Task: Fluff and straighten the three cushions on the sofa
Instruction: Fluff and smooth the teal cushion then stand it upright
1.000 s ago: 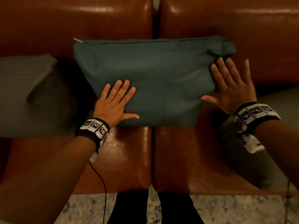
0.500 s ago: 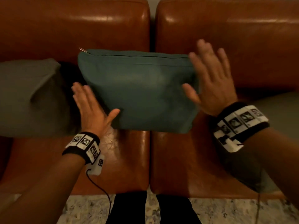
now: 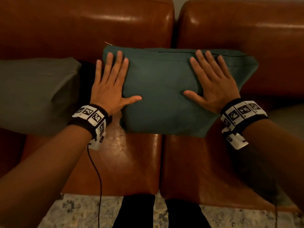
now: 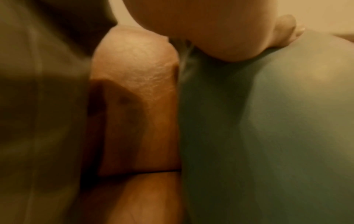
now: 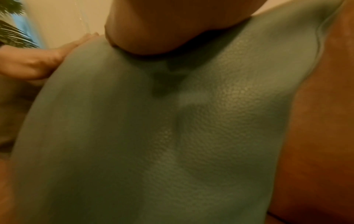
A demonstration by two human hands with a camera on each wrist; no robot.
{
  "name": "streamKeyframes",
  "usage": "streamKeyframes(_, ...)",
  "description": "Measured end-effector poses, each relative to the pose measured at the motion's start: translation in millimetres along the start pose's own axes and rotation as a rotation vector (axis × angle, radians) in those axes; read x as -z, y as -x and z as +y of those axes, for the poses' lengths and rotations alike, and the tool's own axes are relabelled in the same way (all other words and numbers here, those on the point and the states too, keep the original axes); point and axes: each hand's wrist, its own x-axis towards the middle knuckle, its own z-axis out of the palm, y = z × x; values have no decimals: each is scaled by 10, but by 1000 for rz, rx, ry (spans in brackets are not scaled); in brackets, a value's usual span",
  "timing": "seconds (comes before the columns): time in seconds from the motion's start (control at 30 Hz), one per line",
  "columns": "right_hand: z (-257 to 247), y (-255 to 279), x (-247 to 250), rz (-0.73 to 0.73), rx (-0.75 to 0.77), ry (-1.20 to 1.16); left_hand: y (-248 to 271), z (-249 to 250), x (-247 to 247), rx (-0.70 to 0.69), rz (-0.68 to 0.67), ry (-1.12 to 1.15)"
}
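A teal cushion [image 3: 164, 92] leans against the brown leather sofa [image 3: 115, 158] at its middle seam, zipper edge up. My left hand [image 3: 110, 83] lies flat on the cushion's left part, fingers straight and spread. My right hand [image 3: 212, 81] presses flat on its right part and dents the fabric. An olive-grey cushion [image 3: 32, 92] stands to the left. A second grey cushion [image 3: 286, 119] shows partly at the far right behind my right forearm. In the left wrist view the teal cushion [image 4: 268, 128] fills the right side; in the right wrist view the teal cushion [image 5: 172, 128] fills most of the picture.
The sofa's backrest [image 3: 82, 22] rises behind the cushions. A speckled stone floor [image 3: 82, 213] lies below the seat edge, with my dark trouser legs [image 3: 161, 211] against it. A thin black cable [image 3: 97, 175] hangs from my left wrist band.
Half a second ago both hands were lifted at the cushion's sides. Now both lie flat on its front face, and the cushion sits wider and further right.
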Motion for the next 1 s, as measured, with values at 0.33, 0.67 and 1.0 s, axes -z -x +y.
streamKeyframes(0.33, -147, -579, 427, -336, -83, -128, 744, 220, -655, 604, -261, 1280)
streamKeyframes(0.67, -92, -414, 790, -346, -249, -483, 597, 367, 49, 577, -78, 1079)
streamKeyframes(1.0, 148, 314, 374, -423, -643, -1030, -96, 477, 523, 194, 24, 388)
